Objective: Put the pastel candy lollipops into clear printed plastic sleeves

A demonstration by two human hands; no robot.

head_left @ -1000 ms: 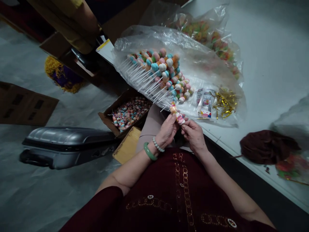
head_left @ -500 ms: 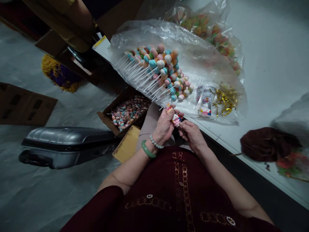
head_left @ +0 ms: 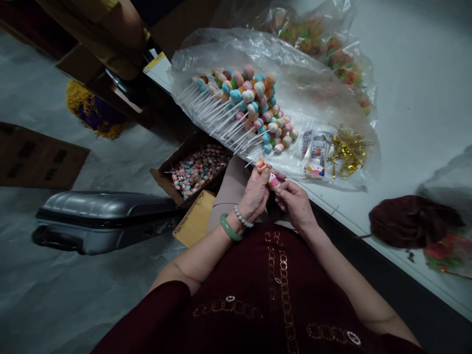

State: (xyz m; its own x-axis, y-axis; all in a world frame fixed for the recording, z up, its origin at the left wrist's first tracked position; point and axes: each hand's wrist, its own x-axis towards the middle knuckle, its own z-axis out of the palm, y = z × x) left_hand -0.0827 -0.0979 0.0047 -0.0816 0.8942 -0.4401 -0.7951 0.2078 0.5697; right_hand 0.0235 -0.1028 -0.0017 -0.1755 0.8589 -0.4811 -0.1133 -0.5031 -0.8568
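My left hand is closed round a candy skewer with pastel pieces and a small printed wrapper at its lower end. Its white stick pokes out toward the table. My right hand pinches the wrapper end of the same skewer from the right. Both hands hover over my lap at the edge of the white table. Just beyond them lies a heap of candy skewers on a clear plastic sheet.
A stack of printed wrappers and gold twist ties lie on the sheet. A dark red cloth bundle sits at the right. On the floor stand a cardboard box of wrapped candies, a wooden block and a grey suitcase.
The hands stay together on the skewer, shifting only slightly; the fingers work at its wrapper end. The view itself wobbles a little.
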